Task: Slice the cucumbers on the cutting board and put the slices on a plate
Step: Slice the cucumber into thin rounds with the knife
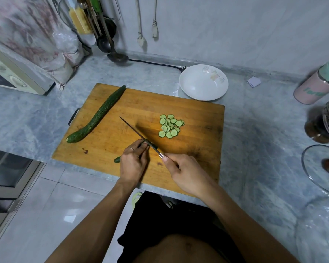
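**Slicing the first cucumber, stub nearly gone**

My left hand (131, 164) has its fingers (141, 147) curled down over the cucumber stub (117, 159), pinning it to the cutting board (198, 114) so it can't roll; only its dark tail end pokes out past my palm. Fingertips are tucked right beside the blade, likely as a guide for thin cuts. My right hand (182, 171) grasps the knife (133, 130) handle, thumb laid along the top for control, blade edge-on and angled away toward the board's middle.

Slices (170, 126) lie in a loose overlapping pile right of the blade, well apart from my hands, so the cutting spot stays free. None are on the plate (190, 90) yet; it sits on the counter (264, 130) just past the board's far right corner, an easy reach for transfer.

The whole cucumber (97, 115) lies diagonally on the board's left side, parked out of the knife's path, uncut.

My read: roughly a third done. Risk: stub is short, fingertips close to the edge.
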`<move>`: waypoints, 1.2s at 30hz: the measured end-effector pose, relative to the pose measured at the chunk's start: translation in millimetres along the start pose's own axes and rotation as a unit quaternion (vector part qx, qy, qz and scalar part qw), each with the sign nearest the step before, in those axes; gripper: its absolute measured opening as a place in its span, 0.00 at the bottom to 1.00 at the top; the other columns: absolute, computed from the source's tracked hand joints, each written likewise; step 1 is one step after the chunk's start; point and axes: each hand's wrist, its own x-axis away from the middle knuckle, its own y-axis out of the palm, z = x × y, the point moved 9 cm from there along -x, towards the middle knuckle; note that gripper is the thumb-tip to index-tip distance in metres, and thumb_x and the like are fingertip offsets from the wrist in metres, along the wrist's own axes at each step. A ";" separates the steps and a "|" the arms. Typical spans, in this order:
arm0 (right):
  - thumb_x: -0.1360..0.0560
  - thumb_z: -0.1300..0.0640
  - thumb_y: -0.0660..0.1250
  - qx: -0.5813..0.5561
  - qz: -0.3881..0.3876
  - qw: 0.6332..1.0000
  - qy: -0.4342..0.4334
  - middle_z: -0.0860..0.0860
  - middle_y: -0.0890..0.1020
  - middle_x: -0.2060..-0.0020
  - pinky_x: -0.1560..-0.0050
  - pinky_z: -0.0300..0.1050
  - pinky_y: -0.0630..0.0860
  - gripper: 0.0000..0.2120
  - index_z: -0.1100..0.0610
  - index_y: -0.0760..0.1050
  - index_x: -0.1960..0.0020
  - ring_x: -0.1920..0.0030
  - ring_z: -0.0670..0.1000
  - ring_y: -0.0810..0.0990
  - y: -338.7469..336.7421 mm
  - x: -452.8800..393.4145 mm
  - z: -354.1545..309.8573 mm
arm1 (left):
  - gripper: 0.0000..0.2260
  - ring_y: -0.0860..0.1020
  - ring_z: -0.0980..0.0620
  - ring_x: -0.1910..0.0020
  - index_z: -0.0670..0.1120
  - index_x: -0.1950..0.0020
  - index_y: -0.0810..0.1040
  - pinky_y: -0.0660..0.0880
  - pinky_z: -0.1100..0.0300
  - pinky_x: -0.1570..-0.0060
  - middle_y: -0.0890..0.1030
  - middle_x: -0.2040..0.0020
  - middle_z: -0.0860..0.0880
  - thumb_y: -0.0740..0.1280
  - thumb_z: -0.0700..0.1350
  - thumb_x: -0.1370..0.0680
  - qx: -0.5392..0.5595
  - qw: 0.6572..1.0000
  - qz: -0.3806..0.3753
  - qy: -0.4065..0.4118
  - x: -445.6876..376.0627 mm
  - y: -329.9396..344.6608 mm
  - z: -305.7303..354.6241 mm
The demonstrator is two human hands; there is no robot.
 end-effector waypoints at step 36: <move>0.15 0.46 0.55 -0.061 0.005 0.997 0.047 0.56 0.72 0.70 0.71 0.46 0.65 0.21 0.57 0.71 0.62 0.75 0.51 0.68 -3.8 -9.9 14.0 | 0.10 0.81 0.45 0.53 0.38 0.46 0.84 0.74 0.64 0.55 0.82 0.42 0.45 0.65 0.38 0.24 -0.024 1.000 -0.010 0.005 -0.5 -2.0 -5.4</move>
